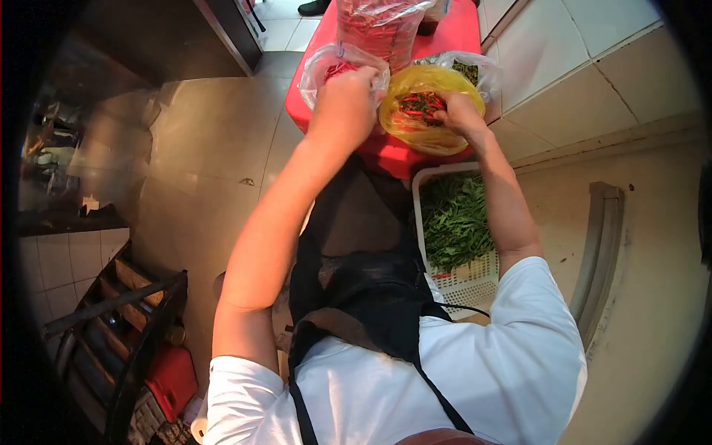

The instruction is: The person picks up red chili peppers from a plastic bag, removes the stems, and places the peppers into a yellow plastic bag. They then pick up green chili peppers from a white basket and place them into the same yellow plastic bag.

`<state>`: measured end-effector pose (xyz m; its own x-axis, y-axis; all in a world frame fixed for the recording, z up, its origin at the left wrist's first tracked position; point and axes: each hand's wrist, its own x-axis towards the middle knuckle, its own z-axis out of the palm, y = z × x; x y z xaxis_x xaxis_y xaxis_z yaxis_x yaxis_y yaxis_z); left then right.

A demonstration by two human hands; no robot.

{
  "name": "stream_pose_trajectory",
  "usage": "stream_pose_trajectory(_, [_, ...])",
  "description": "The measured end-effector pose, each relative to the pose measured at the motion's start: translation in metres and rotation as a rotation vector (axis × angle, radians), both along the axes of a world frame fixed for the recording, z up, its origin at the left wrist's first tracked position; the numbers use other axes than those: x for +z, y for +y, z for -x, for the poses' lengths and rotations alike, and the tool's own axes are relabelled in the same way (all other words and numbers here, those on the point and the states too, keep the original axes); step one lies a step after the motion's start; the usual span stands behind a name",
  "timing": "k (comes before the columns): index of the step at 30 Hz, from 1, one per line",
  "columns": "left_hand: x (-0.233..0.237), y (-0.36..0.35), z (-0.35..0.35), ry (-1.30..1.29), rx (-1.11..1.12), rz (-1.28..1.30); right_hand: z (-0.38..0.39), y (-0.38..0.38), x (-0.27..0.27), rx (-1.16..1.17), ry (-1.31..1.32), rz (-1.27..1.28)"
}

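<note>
One yellow plastic bag lies open at the near edge of a red table, with red chillies inside, mixed with green bits and too heaped to count. Three clear plastic bags stand around it: a small open one to its left with red pieces showing, a large one behind, full of red, and one behind its right side, holding something green.

The right hand reaches over the yellow bag's right rim, fingers bent down to the chillies and touching them; I cannot tell whether it grips any. The left hand dips into the small clear bag, back of the hand up, its fingers mostly hidden, so its hold cannot be told. Both arms stretch forward.

Below the table's near right side sits one white basket of leafy greens, partly covered by the right forearm. A tiled wall closes off the right. Beyond the table's far left corner, one dark shoe shows.
</note>
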<state>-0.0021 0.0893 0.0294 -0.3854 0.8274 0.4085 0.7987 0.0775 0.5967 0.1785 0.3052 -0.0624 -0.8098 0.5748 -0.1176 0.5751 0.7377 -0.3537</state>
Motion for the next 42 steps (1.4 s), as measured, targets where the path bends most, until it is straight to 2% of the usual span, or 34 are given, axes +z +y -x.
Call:
stream_pose_trajectory(2, [-0.004,-0.001,-0.013,-0.051,-0.007,0.038,0.000,0.010,-0.032,0.042,0.065,-0.053])
stream_pose_trajectory(4, [-0.012,0.000,-0.020,-0.083,-0.025,0.027,-0.002,0.009,-0.037,0.093,0.145,-0.101])
stream_pose_trajectory(7, [-0.021,0.001,-0.030,-0.020,-0.025,0.048,-0.003,0.017,-0.033,0.071,0.177,0.067])
stream_pose_trajectory(10, [-0.023,0.002,-0.035,-0.149,-0.064,0.086,-0.005,0.025,-0.017,-0.006,0.201,-0.053])
stream_pose_trajectory(13, [-0.027,0.006,-0.035,-0.204,-0.082,0.104,-0.009,0.016,0.012,-0.152,0.359,0.190])
stream_pose_trajectory(14, [-0.028,0.010,-0.035,-0.223,-0.086,0.106,-0.010,0.016,0.019,-0.170,0.310,0.156])
stream_pose_trajectory(17, [-0.038,0.020,-0.037,-0.202,-0.071,0.115,-0.012,0.026,0.016,-0.150,0.326,0.267])
stream_pose_trajectory(20, [-0.037,0.026,-0.042,-0.232,-0.078,0.164,-0.016,0.043,-0.006,-0.107,0.649,0.567])
stream_pose_trajectory(23, [-0.044,0.037,-0.047,-0.366,-0.067,0.094,-0.020,0.042,-0.001,-0.109,0.803,0.890])
stream_pose_trajectory(26, [-0.062,0.058,-0.058,-0.627,-0.037,-0.029,-0.017,0.015,0.005,-0.153,0.943,1.124])
stream_pose_trajectory(29, [-0.077,0.076,-0.070,-1.071,-0.077,-0.120,-0.009,-0.021,0.010,-0.117,1.049,1.176])
stream_pose_trajectory(32, [-0.072,0.073,-0.069,-1.058,-0.036,-0.066,-0.002,-0.044,0.010,-0.153,1.146,1.223])
stream_pose_trajectory(34, [-0.075,0.071,-0.067,-1.068,-0.015,-0.121,0.001,-0.052,0.005,-0.186,1.209,1.238])
stream_pose_trajectory(38, [-0.091,0.072,-0.062,-1.106,0.091,-0.228,0.006,-0.052,0.001,-0.243,1.226,1.058])
stream_pose_trajectory(42, [-0.085,0.067,-0.065,-1.322,0.119,-0.237,0.006,-0.035,-0.007,-0.329,1.217,0.919])
